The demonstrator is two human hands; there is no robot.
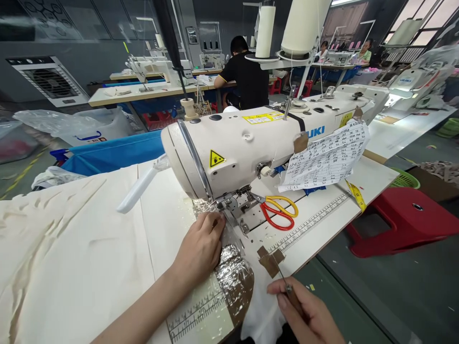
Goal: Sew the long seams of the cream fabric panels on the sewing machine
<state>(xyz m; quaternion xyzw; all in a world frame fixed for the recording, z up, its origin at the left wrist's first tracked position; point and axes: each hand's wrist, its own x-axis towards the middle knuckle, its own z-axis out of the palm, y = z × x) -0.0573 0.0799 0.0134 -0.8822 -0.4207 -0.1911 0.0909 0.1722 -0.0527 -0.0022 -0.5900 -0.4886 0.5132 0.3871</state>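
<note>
The white sewing machine lies across the table in front of me. My left hand is at its needle area, fingers curled and pressed together; what they pinch is hidden. Beneath that hand, shiny clear tape covers part of the table. White fabric hangs over the front edge between my hands. My right hand, low at the front, is closed round an awl with a brown handle and a thin metal shaft pointing up and left. Scissors with red and yellow handles lie right of the needle area.
Cream fabric spreads over the left side. A handwritten paper sheet hangs on the machine. A yellow tape measure lies at the right edge, near a red stool. Thread cones stand above. A person in black sits ahead.
</note>
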